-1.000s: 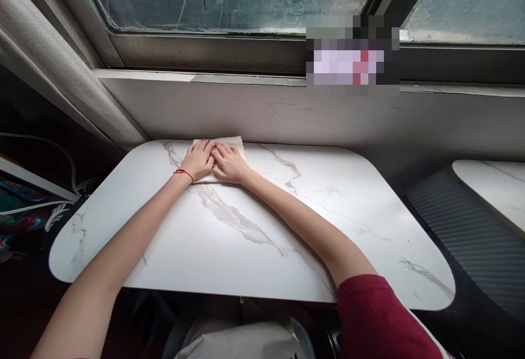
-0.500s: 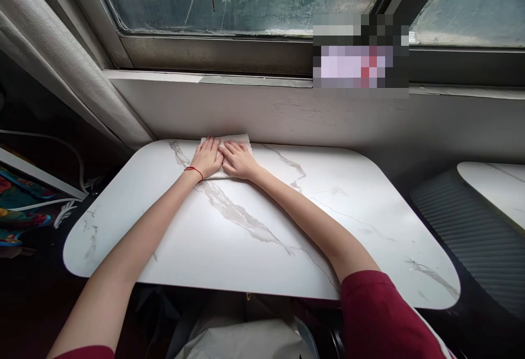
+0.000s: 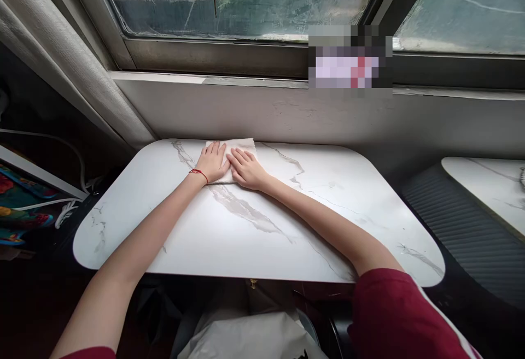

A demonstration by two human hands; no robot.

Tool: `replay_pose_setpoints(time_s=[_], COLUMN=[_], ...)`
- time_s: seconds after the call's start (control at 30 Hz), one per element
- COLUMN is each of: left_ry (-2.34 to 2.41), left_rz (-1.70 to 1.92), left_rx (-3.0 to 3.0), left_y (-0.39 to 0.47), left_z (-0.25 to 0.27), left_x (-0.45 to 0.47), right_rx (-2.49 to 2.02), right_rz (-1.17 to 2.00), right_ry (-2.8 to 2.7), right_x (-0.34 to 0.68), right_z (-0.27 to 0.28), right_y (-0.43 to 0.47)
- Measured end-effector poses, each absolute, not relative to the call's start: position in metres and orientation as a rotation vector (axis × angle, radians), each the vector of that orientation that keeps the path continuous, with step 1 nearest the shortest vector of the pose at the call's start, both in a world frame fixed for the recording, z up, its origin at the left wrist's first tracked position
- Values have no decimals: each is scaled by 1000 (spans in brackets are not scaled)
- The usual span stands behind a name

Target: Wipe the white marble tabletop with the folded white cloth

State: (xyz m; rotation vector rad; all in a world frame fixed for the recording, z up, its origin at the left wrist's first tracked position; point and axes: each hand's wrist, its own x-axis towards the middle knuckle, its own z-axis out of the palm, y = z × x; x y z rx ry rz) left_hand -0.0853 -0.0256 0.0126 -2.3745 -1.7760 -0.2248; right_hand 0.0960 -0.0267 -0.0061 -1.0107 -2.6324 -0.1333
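A white marble-patterned table (image 3: 262,222) stood below a window ledge (image 3: 254,80). A folded white cloth (image 3: 235,148) lay under both hands, its far edge showing past the fingertips. The left hand (image 3: 213,162) and right hand (image 3: 246,169) rested flat, fingers spread, side by side on it.

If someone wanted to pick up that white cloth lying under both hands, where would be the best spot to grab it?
Probably the bare right corner at the far edge of the folded cloth, pinched from the right side. The left hand and right hand lie flat across most of it, and it lies flat on the marble table close to the wall, so only that edge is exposed.
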Motion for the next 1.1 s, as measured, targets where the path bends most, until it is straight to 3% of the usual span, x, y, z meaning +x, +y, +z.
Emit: replay_pose_setpoints(time_s=[0.4,0.57,0.77,1.1], left_ry=[-1297,-1202,-1121,-1251], left_rz=[-454,-214,-68,-134], left_rx=[-2804,-3064,-3292,-3299], left_y=[-51,-71,-92,-93], left_z=[34,43,45,51], left_x=[-59,-40,-27,-28], right_rx=[-1031,-892,-1117,-1259], right_rz=[-156,-129,-81,-424], right_ry=[-2794,-2929,-2912,-2714], right_x=[135,129,123,123], right_z=[39,41,40,33], right_y=[-68,-100,-152,-188])
